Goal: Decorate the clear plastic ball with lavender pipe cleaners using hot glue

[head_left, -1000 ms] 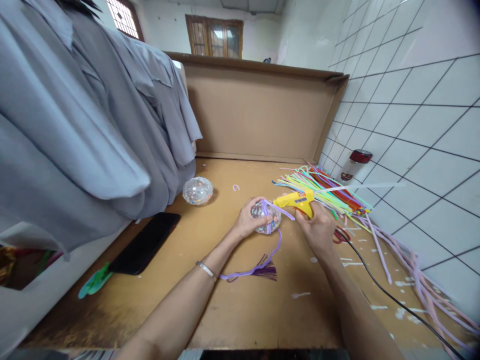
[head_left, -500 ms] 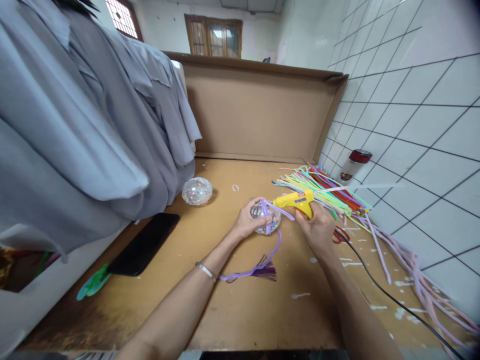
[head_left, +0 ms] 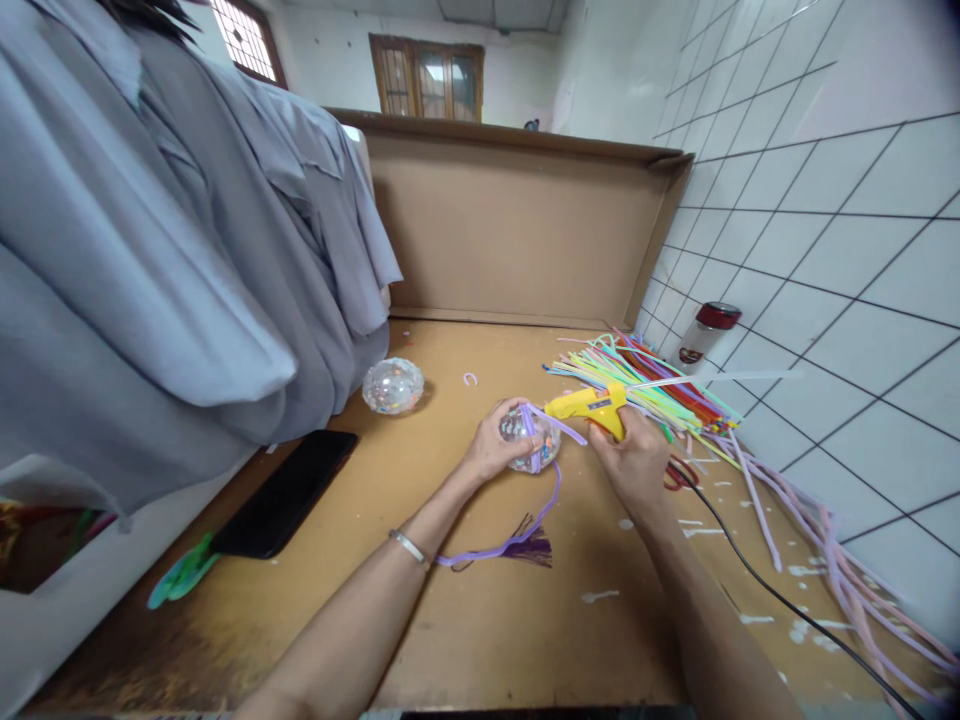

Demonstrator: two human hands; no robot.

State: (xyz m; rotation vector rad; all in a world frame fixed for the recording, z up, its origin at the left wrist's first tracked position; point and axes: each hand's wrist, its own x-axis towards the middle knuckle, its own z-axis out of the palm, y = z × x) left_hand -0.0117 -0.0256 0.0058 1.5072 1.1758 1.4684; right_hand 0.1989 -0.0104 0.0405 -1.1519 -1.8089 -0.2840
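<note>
My left hand [head_left: 496,440] grips a clear faceted ball [head_left: 546,450] wrapped with a purple pipe cleaner [head_left: 530,425], one end of which sticks out to the right. In my right hand [head_left: 634,455] is a yellow glue gun [head_left: 592,402], its nozzle pointing left, close to the top of the ball. A long clear glue stick extends from the gun's rear. From the ball a purple strand [head_left: 556,490] curves down to a dark purple tassel [head_left: 529,547] on the table.
A second clear ball [head_left: 394,386] and a black phone [head_left: 285,495] lie left. Colourful pipe cleaners [head_left: 652,380], red-handled scissors [head_left: 681,473], a black cord [head_left: 750,570] and a red-lidded jar [head_left: 705,332] are right. Cardboard [head_left: 510,220] stands behind; grey cloth [head_left: 187,250] hangs left.
Both hands keep almost the same pose, with the glue gun still near the ball. Only a very slight shift of the view shows.
</note>
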